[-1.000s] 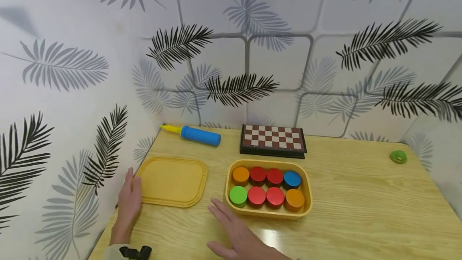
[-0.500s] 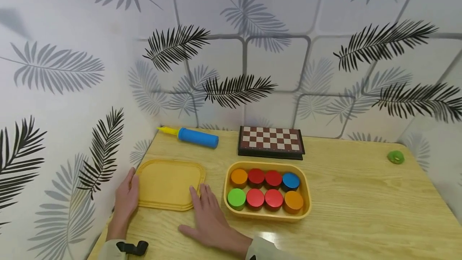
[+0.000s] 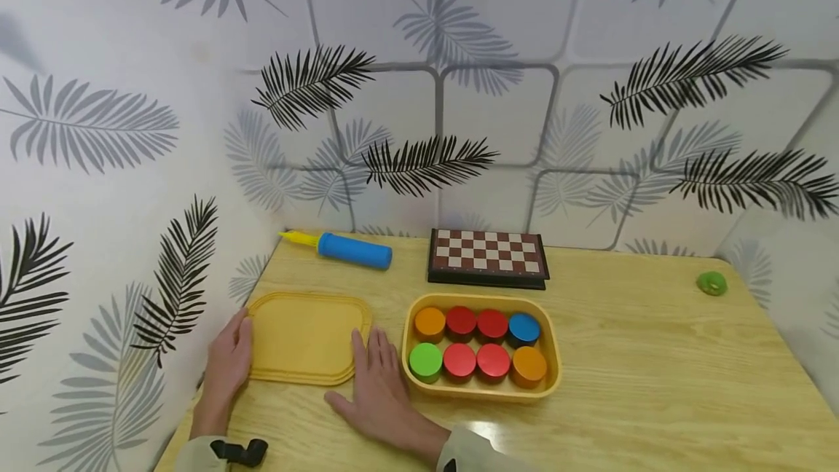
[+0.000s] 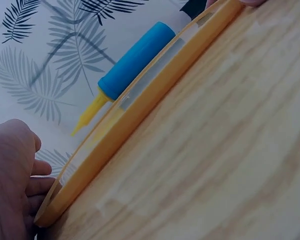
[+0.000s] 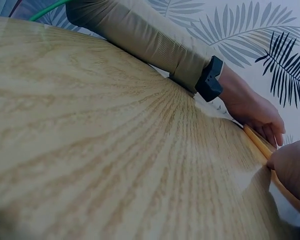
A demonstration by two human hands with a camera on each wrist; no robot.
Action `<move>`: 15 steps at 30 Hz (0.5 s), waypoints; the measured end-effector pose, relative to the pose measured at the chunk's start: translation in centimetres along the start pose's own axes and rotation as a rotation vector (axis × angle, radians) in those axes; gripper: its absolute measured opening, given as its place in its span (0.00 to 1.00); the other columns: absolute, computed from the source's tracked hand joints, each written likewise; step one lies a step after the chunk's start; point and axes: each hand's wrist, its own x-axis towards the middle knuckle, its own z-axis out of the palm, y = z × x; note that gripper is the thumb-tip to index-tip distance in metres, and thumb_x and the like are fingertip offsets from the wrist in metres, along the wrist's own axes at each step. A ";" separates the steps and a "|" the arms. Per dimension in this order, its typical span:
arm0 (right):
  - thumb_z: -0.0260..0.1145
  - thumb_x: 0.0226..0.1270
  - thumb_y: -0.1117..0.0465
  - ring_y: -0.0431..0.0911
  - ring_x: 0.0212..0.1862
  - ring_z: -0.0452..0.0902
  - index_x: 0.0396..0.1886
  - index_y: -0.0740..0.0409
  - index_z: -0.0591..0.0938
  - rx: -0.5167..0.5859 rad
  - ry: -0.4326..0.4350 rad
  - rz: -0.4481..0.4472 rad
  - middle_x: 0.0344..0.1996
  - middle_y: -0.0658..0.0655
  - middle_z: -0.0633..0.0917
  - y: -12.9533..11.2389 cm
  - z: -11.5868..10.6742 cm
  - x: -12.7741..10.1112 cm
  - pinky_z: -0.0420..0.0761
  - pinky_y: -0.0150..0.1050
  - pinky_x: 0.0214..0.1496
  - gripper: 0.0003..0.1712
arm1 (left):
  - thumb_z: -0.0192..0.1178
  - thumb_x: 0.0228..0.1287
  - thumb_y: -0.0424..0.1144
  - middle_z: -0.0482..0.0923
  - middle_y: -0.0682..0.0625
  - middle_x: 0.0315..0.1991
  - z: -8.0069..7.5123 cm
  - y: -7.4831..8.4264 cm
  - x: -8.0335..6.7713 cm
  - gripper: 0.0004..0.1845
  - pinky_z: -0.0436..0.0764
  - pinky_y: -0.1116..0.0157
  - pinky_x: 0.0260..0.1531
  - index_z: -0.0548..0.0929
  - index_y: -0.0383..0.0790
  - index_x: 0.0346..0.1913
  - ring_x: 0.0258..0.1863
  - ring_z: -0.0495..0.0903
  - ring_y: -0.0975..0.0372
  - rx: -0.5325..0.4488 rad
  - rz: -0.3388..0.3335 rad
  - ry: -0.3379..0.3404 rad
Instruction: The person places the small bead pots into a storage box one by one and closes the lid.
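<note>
Lighting is bright, even and diffuse, from overhead. A glare patch sits on the table [image 3: 488, 430] near the front edge. Shadows are soft. The head view bends at its edges; both wrist views are dimmer, with blurred foregrounds.

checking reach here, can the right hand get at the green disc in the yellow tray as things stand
Probably yes. The right hand rests flat at the yellow lid's right edge, just left of the tray. The green disc sits in the tray's near-left corner, uncovered, with only the low rim between.
</note>
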 end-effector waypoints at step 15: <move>0.57 0.75 0.33 0.61 0.82 0.52 0.84 0.65 0.53 -0.165 0.289 -0.208 0.80 0.72 0.59 -0.8 -0.5 -0.8 0.71 0.52 0.75 0.54 | 0.43 0.84 0.58 0.65 0.44 0.79 -3.0 2.3 -1.5 0.33 0.62 0.71 0.76 0.70 0.39 0.78 0.80 0.59 0.60 -0.473 -0.235 0.100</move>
